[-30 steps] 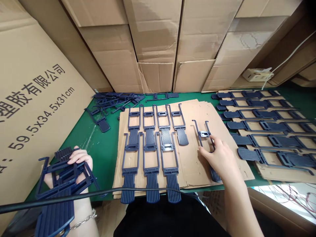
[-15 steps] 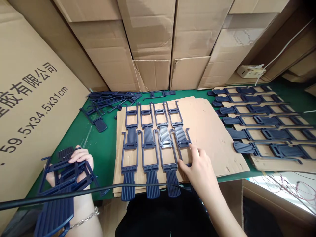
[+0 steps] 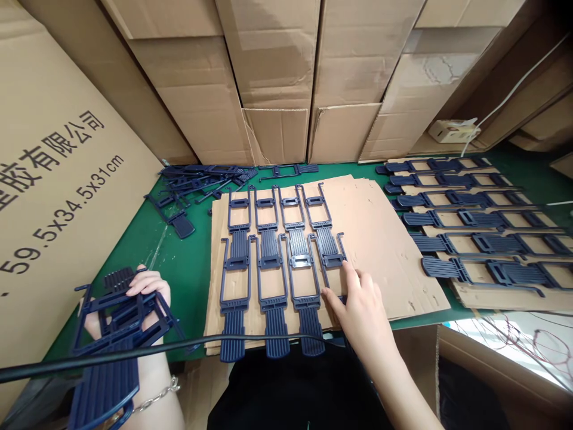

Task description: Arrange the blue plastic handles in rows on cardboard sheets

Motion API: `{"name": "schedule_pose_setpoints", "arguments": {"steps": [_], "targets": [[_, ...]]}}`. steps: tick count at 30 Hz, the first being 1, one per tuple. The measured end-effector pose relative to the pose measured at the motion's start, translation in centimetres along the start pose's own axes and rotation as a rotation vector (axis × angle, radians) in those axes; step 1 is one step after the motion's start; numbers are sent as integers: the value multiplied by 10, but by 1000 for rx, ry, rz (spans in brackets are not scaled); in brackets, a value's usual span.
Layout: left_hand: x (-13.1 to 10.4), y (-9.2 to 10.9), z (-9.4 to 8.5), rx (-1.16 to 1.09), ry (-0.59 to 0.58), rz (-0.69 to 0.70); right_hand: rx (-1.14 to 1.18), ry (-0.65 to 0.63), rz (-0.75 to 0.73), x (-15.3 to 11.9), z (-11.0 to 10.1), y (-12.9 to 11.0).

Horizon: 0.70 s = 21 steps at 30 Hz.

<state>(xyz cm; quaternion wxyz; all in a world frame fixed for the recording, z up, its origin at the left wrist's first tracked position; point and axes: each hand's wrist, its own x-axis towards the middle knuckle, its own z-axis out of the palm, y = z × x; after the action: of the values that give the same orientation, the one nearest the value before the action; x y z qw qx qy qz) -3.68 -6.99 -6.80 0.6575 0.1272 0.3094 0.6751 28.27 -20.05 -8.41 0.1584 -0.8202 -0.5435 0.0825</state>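
At the lower left, my left hand (image 3: 147, 286) is closed around a stack of dark blue plastic frames with ribbed tabs (image 3: 107, 382). My right hand (image 3: 362, 301) pinches one blue plastic frame (image 3: 332, 272) between thumb and fingers at the right end of the front row. That frame's lower part is hidden behind the hand. Several matching frames lie in two overlapping rows on a cardboard sheet (image 3: 385, 251), their ribbed tabs pointing toward me. In the front row, tabs such as this one (image 3: 277, 334) stick out past the sheet's near edge.
A loose pile of blue frames (image 3: 201, 179) lies at the back left of the green table (image 3: 188, 263). More frames (image 3: 478, 218) lie in rows on cardboard at the right. A black cable (image 3: 179, 343) crosses in front. Tall cardboard boxes (image 3: 273, 60) stand behind.
Almost nothing differs. The stack in my left hand has shifted very slightly, and my right hand keeps its place on the frame.
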Motion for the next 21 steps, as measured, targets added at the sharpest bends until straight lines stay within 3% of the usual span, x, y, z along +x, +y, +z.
{"name": "schedule_pose_setpoints", "arguments": {"steps": [3, 11, 17, 21], "targets": [[-3, -2, 0, -274, -96, -27, -11, 14, -19, -2, 0, 0], [0, -6, -6, -293, -127, -34, -36, 19, -57, -4, -1, -1], [0, -9, 7, -168, -23, 22, -23, 50, -75, -8, 0, 3], [5, -7, 4, 19, -5, 3, -38, 46, -79, -9, 0, 4]]}}
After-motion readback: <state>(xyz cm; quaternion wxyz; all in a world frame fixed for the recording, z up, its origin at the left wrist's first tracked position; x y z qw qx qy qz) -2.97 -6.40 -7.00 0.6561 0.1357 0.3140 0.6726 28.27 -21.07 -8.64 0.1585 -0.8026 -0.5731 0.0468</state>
